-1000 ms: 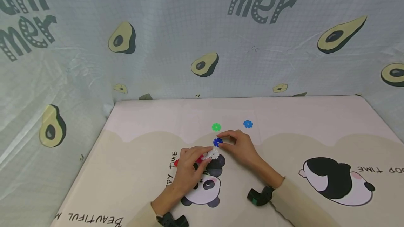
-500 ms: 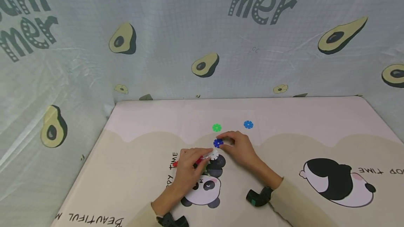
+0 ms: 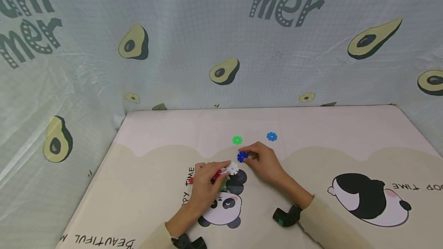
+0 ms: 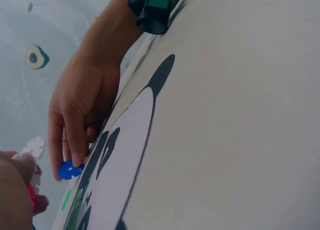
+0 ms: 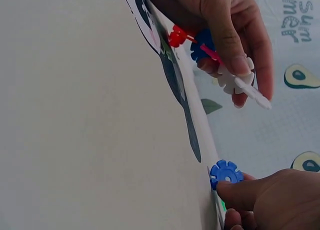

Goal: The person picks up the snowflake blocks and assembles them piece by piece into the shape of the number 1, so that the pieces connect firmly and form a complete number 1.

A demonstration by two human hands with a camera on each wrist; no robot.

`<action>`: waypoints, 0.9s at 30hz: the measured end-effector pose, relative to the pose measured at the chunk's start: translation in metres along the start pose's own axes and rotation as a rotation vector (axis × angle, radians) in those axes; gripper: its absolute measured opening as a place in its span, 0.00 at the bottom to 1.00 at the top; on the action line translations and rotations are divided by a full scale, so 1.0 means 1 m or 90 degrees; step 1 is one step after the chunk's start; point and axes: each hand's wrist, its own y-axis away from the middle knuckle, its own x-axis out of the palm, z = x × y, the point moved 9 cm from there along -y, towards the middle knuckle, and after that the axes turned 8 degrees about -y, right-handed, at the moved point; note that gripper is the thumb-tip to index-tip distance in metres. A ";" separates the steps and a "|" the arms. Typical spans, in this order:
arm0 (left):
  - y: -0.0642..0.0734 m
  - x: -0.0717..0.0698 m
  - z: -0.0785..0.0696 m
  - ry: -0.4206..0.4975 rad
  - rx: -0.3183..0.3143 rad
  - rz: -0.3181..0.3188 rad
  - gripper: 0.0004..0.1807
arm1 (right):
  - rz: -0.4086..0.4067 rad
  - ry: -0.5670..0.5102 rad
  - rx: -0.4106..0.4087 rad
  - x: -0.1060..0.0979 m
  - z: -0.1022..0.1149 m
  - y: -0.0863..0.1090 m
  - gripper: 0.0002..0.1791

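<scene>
Slotted plastic snowflake discs are in both hands. My left hand (image 3: pixel 206 183) pinches a joined chain of them. In the right wrist view that chain shows a red disc (image 5: pixel 177 36), a blue disc (image 5: pixel 202 44), a pink one and white discs (image 5: pixel 230 80) at its near end; fingers hide part of it. Between thumb and fingertips, my right hand (image 3: pixel 265 164) holds a single dark blue disc (image 3: pixel 242 157). This disc is beside the chain's white end (image 3: pixel 233 168), with a small gap between them in the head view.
On the table beyond the hands lie a green disc (image 3: pixel 237 140) and a lighter blue disc (image 3: pixel 272 136). The tablecloth (image 3: pixel 145 187) bears printed pandas and lettering. A printed curtain (image 3: pixel 180 41) hangs along the table's back edge.
The dark blue disc has shifted slightly right, away from the white end of the chain. My left hand and the chain have moved slightly left. Both grips stay the same.
</scene>
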 end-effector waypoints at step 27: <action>0.000 0.002 0.000 0.039 -0.001 0.019 0.18 | -0.037 -0.170 0.025 -0.030 0.003 0.035 0.15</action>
